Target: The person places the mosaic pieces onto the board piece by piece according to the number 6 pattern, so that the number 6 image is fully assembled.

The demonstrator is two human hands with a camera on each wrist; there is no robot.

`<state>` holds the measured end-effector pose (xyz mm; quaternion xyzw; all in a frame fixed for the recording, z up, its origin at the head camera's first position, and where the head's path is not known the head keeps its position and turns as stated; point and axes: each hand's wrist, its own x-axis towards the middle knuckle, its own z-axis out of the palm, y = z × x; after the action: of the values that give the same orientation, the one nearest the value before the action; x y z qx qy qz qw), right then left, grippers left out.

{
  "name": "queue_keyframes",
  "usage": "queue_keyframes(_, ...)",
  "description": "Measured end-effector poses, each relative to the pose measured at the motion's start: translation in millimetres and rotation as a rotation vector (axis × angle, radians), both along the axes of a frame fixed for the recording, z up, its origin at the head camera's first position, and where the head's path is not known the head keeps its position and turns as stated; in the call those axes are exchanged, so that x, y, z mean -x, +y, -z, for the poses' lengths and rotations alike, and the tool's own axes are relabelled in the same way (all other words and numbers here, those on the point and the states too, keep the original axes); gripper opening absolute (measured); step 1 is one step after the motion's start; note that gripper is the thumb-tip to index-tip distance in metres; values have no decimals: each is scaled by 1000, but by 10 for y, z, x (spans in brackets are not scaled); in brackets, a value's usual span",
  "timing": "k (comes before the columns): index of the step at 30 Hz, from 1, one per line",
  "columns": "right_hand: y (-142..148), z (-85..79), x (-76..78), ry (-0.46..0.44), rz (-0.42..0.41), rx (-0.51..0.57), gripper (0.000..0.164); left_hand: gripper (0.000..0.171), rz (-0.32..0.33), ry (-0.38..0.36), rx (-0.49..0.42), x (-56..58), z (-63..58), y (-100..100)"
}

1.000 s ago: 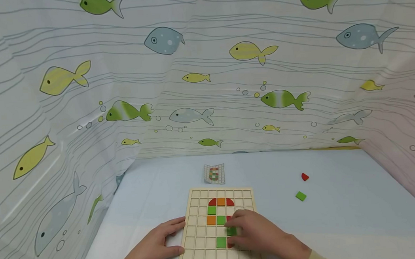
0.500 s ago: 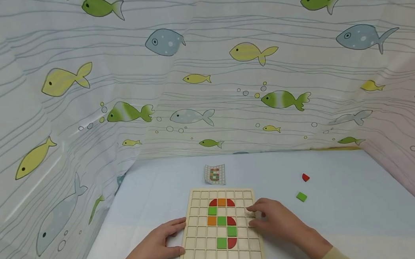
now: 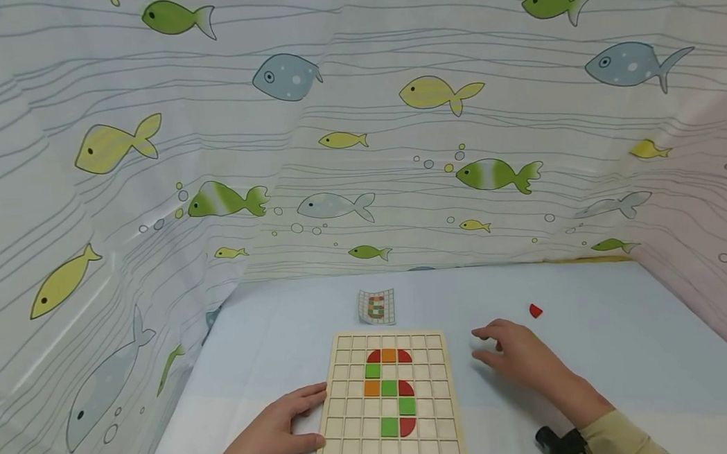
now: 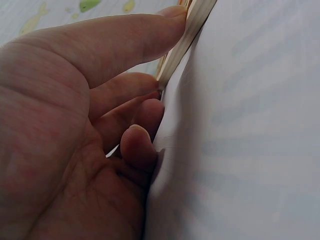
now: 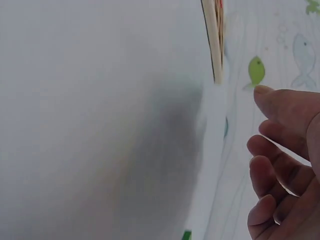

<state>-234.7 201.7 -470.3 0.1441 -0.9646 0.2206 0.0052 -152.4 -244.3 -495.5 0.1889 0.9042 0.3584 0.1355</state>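
Note:
A square wooden grid board [image 3: 349,428] lies on the table, with several red, green and orange tiles set in its cells. My left hand [image 3: 276,430] rests along its left side, thumb and fingertips touching the edge [image 4: 181,50]. To the right of the board, my right hand [image 3: 524,356] is raised over the table, thumb and fingers apart with nothing between them. A green square tile [image 5: 186,235] peeks in at the bottom of the right wrist view; in the head view that hand hides it. Beyond the hand lies a red quarter-round tile [image 3: 535,311].
A small printed card [image 3: 377,307] with a coloured grid pattern lies behind the board. Fish-printed sheeting [image 3: 361,185] walls in the table at the back and sides. A black device [image 3: 561,444] is on the right wrist by the sleeve.
My right hand has left the tiles on the board and moved right, now covering the loose green tile in the head view. The left hand has stayed at the board's edge.

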Motion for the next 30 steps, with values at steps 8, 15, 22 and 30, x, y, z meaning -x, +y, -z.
queue_keyframes(8, 389, -54, 174, 40, 30, -25, 43, 76, 0, -6, -10, -22, -10, 14)
queue_keyframes(15, 603, -36, 291, 18, 48, -28, 44, 75, -8, -12, -2, -17, -9, 19)
queue_keyframes(22, 775, -47, 439, -11, 72, -52, 46, 76, 3, 6, -1, 4, 11, 10)
queue_keyframes(30, 943, -13, 570, -74, 150, -121, 47, 75, 12, 16, 0, 17, 10, 7)
